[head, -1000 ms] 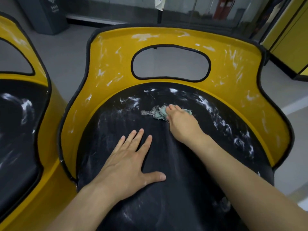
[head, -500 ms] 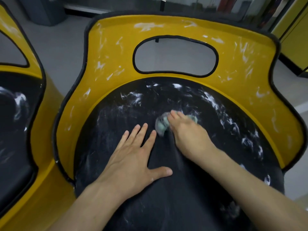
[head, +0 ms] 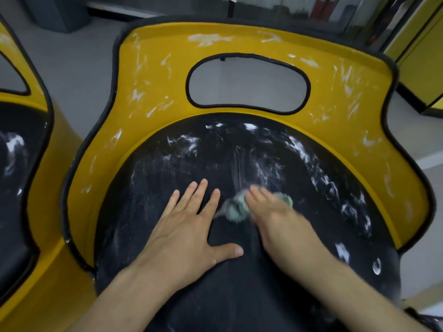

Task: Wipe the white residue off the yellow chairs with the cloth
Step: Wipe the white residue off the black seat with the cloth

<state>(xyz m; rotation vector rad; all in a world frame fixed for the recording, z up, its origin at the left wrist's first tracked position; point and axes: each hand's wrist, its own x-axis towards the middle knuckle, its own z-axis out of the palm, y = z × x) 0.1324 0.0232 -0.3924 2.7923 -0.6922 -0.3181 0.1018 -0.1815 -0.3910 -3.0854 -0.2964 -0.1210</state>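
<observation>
**Cloth dragged down the seat**

Within the last second the right hand [head: 280,219] has pulled the cloth [head: 236,209] to frame centre, beside the flat, open left hand [head: 189,226]. White residue [head: 297,144] still streaks the yellow chair [head: 167,75]. Straight right fingers press the bunched, blurred cloth, whose long axis runs left-right.

Grey floor [head: 79,68] all around, smooth and evenly lit. A dark grey bin [head: 60,10] stands far left. Glass panels [head: 275,8] run along the back, something red [head: 322,6] behind them. Yellow black-edged panels [head: 422,56] stand on the right, a white floor stripe [head: 429,161] below.
</observation>
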